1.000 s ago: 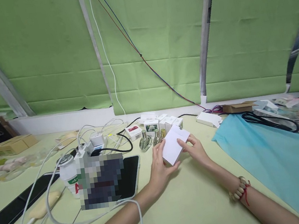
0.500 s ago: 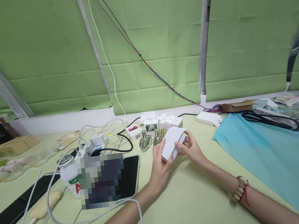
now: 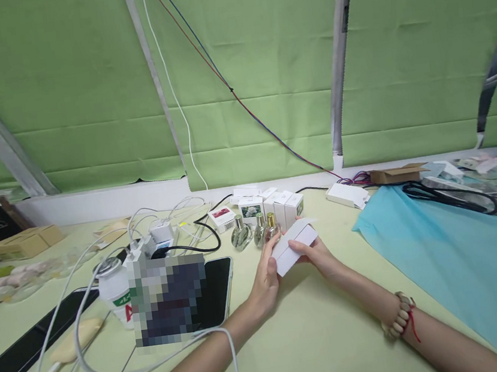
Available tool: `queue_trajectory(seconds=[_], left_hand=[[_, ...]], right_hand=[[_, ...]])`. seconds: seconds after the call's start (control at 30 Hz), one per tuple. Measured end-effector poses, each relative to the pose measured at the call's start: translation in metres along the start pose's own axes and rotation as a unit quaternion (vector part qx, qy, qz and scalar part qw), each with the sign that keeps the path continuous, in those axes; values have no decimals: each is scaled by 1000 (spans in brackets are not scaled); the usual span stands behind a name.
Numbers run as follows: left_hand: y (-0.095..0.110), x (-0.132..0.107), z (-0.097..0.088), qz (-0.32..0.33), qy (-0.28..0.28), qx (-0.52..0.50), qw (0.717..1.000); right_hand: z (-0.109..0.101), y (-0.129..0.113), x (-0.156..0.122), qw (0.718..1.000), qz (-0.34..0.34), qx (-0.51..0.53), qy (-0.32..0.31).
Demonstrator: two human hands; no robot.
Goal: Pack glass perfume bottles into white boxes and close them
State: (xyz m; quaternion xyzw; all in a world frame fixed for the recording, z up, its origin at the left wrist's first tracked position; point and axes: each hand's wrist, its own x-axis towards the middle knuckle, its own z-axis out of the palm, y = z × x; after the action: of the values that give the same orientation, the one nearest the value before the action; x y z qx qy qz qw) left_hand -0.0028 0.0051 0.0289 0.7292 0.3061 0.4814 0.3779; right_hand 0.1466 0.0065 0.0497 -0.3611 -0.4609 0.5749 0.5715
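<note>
A small white carton (image 3: 290, 253) is held between both hands above the table, tilted, with a flap sticking out at its upper right end. My left hand (image 3: 266, 277) grips its left end, thumb against the near side. From the right, my right hand (image 3: 318, 254) pinches it, the thumb lying on the front face and the other fingers hidden behind. Just beyond the carton stand three glass perfume bottles (image 3: 259, 230) with metallic caps, one of them golden. Behind these are several small white boxes (image 3: 280, 206) with printed flower pictures.
To the left lie a phone (image 3: 216, 292), a white can (image 3: 115, 290), a power strip (image 3: 141, 253) and tangled white cables. A flat white box (image 3: 347, 196) lies at the back. Blue sheeting (image 3: 457, 263) covers the right side, with a black cable (image 3: 449, 200) on it.
The carton has been turned in my hands, so a long side with a seam now faces me. My right thumb has shifted onto that side.
</note>
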Motion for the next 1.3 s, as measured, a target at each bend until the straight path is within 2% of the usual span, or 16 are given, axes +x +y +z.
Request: queue_trajectory(seconds=[0.13, 0.5, 0.77, 0.9, 1.1, 1.3], left_hand=[[3, 1, 0, -28, 16, -29, 999], [2, 0, -2, 2, -6, -5, 1000], [0, -1, -2, -5, -31, 26, 999], [0, -1, 0, -13, -30, 47, 998], [-2, 1, -1, 4, -37, 69, 997], [-5, 1, -4, 34, -73, 102, 992]], right_hand=[[-1, 0, 1, 1000, -14, -12, -2], [-1, -1, 0, 1000, -8, -13, -9], [-1, -4, -4, 1000, -19, -17, 4], [0, -6, -4, 998, -14, -43, 31], [-1, -5, -4, 996, -34, -70, 44], [3, -8, -7, 996, -57, -57, 27]])
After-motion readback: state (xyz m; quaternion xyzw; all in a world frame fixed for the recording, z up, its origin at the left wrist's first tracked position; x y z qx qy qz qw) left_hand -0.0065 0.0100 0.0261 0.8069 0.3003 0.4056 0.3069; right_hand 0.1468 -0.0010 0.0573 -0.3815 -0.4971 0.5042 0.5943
